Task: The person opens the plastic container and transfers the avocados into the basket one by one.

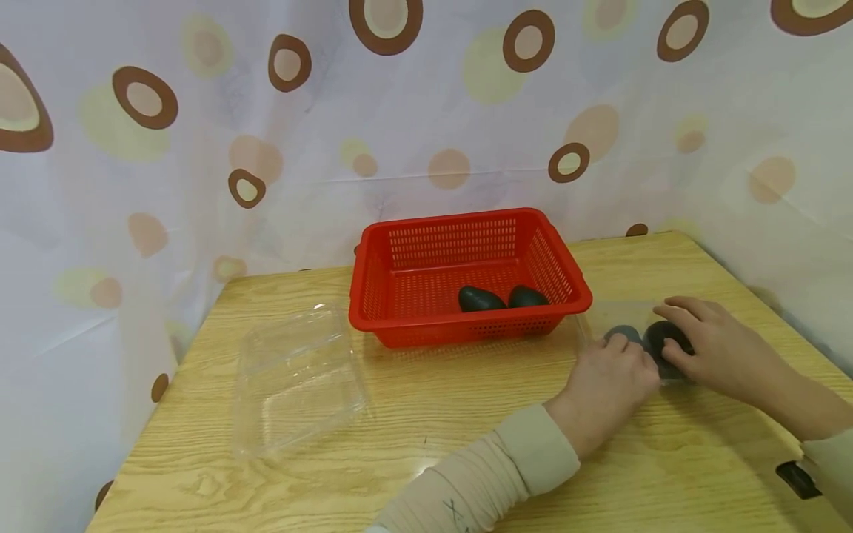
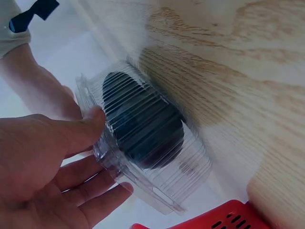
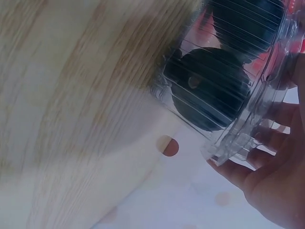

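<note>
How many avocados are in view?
4: two avocados in the red basket, two in the clear container on the right. More could be hidden low in the basket.

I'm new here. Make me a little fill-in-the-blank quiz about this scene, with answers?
The basket is coloured ___.
In the head view, the left hand and right hand are at a clear box on the basket's ___ side.
The right wrist view shows ___ avocados in that box.
The table looks made of ___.

Missing words: red; right; two; wood

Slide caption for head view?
Left hand and right hand at a clear container of dark fruit, beside a red basket.
</note>
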Action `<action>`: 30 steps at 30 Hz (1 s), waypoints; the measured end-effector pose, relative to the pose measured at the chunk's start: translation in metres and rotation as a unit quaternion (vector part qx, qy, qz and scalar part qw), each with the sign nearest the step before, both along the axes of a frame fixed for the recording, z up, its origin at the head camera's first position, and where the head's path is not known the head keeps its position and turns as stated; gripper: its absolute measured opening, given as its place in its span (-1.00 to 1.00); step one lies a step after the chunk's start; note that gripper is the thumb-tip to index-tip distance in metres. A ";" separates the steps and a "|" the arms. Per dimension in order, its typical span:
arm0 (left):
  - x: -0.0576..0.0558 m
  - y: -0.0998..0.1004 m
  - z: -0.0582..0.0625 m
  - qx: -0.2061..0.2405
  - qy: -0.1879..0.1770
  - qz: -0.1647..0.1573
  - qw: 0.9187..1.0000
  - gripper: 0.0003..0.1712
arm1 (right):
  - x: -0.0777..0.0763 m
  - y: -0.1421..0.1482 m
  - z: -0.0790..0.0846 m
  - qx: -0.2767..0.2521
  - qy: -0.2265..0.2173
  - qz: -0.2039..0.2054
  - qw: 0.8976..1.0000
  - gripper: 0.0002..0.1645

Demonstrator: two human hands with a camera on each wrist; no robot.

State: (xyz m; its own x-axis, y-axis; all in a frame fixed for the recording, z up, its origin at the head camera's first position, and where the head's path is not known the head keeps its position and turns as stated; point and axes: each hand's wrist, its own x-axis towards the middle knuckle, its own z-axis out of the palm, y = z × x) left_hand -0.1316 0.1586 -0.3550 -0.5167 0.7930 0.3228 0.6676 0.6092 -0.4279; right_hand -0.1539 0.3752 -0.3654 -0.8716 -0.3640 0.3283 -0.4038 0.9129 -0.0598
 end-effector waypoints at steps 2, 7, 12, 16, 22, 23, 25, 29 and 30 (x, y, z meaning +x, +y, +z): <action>0.002 -0.002 0.002 -0.015 -0.015 -0.008 1.000 -0.75 | 0.003 -0.001 0.000 -0.001 0.000 0.000 1.000 -0.39; 0.006 -0.008 0.003 -0.035 -0.035 -0.024 0.999 -0.71 | 0.009 -0.005 0.000 0.004 0.003 -0.003 1.000 -0.37; 0.012 -0.016 0.003 -0.036 -0.015 -0.037 0.999 -0.68 | 0.013 -0.011 0.001 0.010 0.001 -0.001 1.000 -0.35; 0.015 -0.022 0.002 -0.031 0.006 -0.049 0.998 -0.70 | 0.018 -0.016 0.002 0.012 0.000 0.000 1.000 -0.36; 0.020 -0.029 0.002 -0.030 0.012 -0.055 0.998 -0.70 | 0.022 -0.022 0.003 0.010 0.005 0.005 1.000 -0.35; 0.021 -0.029 0.002 -0.030 0.011 -0.056 0.998 -0.70 | 0.022 -0.023 0.003 0.010 0.006 0.008 1.000 -0.35; 0.023 -0.032 0.001 -0.032 0.009 -0.057 0.998 -0.70 | 0.024 -0.024 0.004 0.009 0.005 0.013 1.000 -0.35; 0.025 -0.037 0.002 -0.037 0.004 -0.061 0.997 -0.69 | 0.027 -0.028 0.003 0.007 0.008 0.023 1.000 -0.35; 0.026 -0.038 0.002 -0.038 0.004 -0.061 0.997 -0.69 | 0.027 -0.029 0.003 0.006 0.010 0.026 1.000 -0.35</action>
